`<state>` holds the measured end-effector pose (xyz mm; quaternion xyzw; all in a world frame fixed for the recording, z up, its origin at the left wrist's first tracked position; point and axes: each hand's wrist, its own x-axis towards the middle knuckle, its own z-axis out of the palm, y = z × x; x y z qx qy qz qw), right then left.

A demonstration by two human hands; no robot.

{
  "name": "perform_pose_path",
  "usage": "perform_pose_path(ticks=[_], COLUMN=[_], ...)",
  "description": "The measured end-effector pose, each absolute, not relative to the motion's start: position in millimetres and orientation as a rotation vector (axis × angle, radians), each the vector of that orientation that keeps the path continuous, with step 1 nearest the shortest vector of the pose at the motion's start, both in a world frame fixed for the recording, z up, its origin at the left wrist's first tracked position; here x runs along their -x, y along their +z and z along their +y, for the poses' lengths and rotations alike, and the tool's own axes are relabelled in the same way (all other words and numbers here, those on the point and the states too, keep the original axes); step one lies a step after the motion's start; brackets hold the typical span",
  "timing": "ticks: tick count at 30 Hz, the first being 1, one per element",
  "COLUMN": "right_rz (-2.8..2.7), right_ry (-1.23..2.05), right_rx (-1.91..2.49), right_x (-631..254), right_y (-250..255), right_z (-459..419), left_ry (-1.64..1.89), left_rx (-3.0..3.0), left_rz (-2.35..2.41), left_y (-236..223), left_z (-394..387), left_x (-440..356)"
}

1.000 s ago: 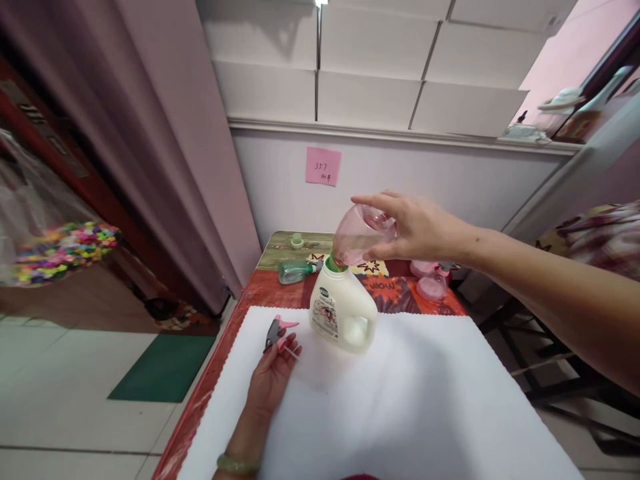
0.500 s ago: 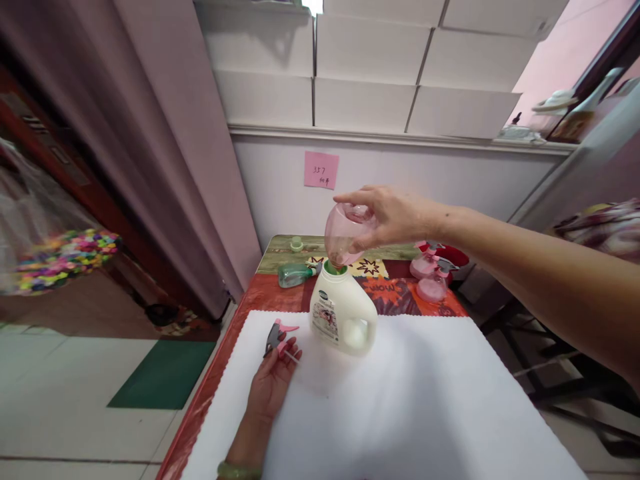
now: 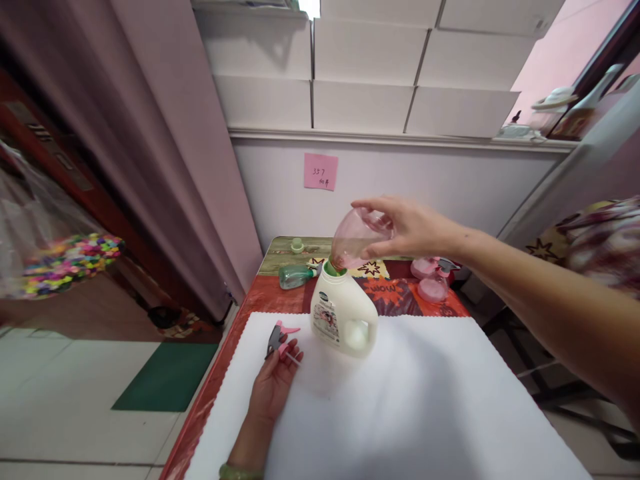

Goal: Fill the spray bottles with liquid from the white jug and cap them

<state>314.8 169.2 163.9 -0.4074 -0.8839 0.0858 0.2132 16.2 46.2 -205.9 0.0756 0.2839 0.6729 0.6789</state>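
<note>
My right hand point(image 3: 393, 227) grips a clear pink spray bottle point(image 3: 353, 240) by its base. The bottle is tipped neck-down, its mouth at the open green-rimmed top of a cream detergent jug point(image 3: 343, 317). Whether liquid runs between them I cannot tell. The jug stands upright, its handle to the right. Left of the jug, palm up, my left hand point(image 3: 277, 377) has its fingers curled round a grey and pink spray trigger head point(image 3: 277, 340), with the thin tube pointing right.
Behind the jug a green spray bottle point(image 3: 295, 276) lies on its side, near a green cap point(image 3: 297, 245). Pink spray bottles point(image 3: 433, 287) stand at the back right. A white mat point(image 3: 390, 413) covers the table's front. White boxes point(image 3: 367, 50) line a ledge above.
My right hand has shifted slightly right, tilting the pink bottle's base over to the right while its mouth stays at the jug's opening. My left hand has hardly moved.
</note>
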Motion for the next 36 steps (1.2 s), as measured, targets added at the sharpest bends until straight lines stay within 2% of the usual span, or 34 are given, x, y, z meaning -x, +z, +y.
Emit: perform_pose_path(ticks=[5,8,14,16,21,28,36], right_rz=[-1.995,-1.642,-1.223,-1.212,-1.242,-1.278,-1.241], right_ry=[0.565,0.731,1.134,1.157,1.067,1.101,1.12], right_rx=[1.219,1.193,1.008,1.015,1.011,1.026,1.05], right_x=[-346.3,-362.2,-372.7,-372.2,-373.0,-363.0,-364.2], right_y=[116.8,71.9,-30.7,-51.3,-61.0,-56.1,-60.0], right_z=[151.2,134.8,66.1,42.4,14.0,5.5,1.7], left_ry=[1.49,1.521,1.782,1.83,1.86,1.758,1.723], left_rx=[-0.121,-0.095,-0.188,-0.215,-0.24,-0.268,-0.377], left_rz=[0.606,0.56,0.436,0.452,0.529,0.563,0.573], left_y=[-198.2,-177.0,-75.6,-38.3,9.9,10.8,19.1], left_z=[45.4,48.4,57.5,59.5,62.2,61.8,57.9], left_x=[-17.8,-10.3,8.8,5.8,-22.3,-68.6,-72.9])
